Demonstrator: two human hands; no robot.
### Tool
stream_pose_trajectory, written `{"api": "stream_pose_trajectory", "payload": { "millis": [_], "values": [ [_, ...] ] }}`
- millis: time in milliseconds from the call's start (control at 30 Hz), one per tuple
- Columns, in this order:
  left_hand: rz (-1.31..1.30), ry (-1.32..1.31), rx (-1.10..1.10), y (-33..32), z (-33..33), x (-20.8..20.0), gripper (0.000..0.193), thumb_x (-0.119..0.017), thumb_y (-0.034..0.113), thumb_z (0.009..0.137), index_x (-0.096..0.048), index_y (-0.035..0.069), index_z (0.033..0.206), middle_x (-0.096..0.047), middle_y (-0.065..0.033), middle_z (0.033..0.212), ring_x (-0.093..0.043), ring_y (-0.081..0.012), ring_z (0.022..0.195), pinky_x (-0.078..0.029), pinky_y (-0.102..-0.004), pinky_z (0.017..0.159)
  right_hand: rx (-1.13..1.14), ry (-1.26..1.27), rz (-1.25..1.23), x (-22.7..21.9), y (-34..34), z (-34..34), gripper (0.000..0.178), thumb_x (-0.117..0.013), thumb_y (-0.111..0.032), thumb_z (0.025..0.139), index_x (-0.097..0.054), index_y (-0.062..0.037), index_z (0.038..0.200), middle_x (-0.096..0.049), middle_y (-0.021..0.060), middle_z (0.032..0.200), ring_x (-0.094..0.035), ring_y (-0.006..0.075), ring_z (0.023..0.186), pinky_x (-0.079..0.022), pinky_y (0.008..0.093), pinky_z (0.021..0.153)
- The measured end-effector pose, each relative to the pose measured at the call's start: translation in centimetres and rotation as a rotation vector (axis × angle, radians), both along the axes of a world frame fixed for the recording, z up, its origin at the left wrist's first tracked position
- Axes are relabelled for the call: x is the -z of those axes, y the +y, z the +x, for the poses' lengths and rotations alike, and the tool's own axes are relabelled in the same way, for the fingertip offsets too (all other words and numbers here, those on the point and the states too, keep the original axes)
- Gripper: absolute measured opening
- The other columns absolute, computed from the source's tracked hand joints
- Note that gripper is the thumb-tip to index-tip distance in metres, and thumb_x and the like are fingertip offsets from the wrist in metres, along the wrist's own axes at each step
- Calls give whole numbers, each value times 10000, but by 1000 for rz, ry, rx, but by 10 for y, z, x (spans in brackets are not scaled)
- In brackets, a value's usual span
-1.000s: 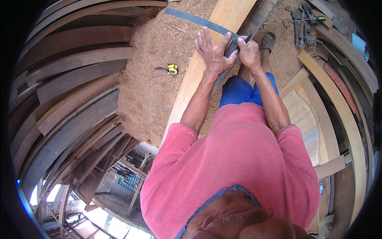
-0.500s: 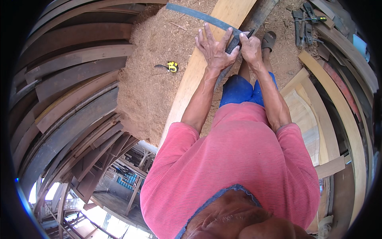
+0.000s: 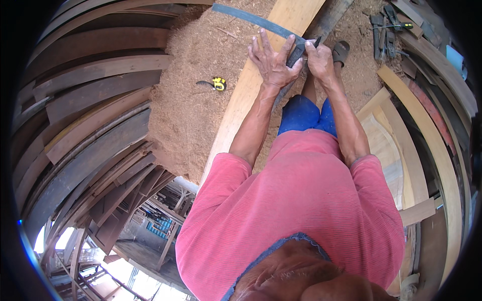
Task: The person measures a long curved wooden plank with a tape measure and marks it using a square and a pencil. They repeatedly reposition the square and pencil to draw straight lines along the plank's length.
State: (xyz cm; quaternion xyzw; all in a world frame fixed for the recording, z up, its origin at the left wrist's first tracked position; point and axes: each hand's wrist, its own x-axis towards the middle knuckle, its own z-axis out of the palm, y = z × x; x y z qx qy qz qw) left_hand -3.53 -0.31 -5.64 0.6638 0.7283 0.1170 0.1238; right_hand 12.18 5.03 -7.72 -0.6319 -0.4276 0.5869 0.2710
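Note:
A long pale wooden plank (image 3: 235,114) runs from beside my left side up to the far edge. Across it lies a try square with a thin grey metal blade (image 3: 253,19) and a dark stock (image 3: 296,54). My left hand (image 3: 273,62) rests on the plank with its fingers spread. Its thumb and forefinger bracket the stock and hold it at the plank's right edge. Just right of the stock, my right hand (image 3: 320,61) is closed in a pinch on a slim dark marking tool (image 3: 317,42). That tool's exact kind is unclear.
On the sawdust-covered ground (image 3: 193,125), a yellow-and-black tape measure (image 3: 219,84) lies left of the plank. Stacked boards (image 3: 100,67) line the left side. Several hand tools (image 3: 385,35) lie at the far right, above more leaning boards (image 3: 427,130). A darker beam (image 3: 329,20) shows beside the plank.
Almost nothing differs. The whole view has shifted very slightly; both hands, the try square and the marking tool keep their places on the plank.

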Motion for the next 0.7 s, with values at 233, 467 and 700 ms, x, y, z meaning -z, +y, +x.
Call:
{"api": "stream_pose_trajectory", "payload": {
  "millis": [233,467,700],
  "values": [
    [-27,24,-2,1,1,-2,882,-850,534,718,-566,463,1549,-182,-379,1718,-175,-645,1532,-148,-773,1195,104,-100,422,-55,34,47,292,-691,-313,1080,-816,-54,1134,-814,125,1055,-768,258,932,-585,351,853],
    [-54,-14,-19,3,4,-6,849,-847,510,723,-592,440,1529,-173,-385,1716,-151,-644,1539,-127,-782,1197,-226,-1,477,-64,47,32,261,-705,-265,1042,-805,-48,1146,-789,148,1134,-725,277,1080,-555,387,958],
    [-40,-70,-42,3,5,-5,818,-871,490,693,-640,424,1475,-182,-375,1714,-121,-637,1552,-84,-801,1196,-531,-342,573,-78,59,34,273,-656,-270,1023,-781,-56,1138,-768,155,1059,-693,354,1010,-552,476,925]
  ]
}}
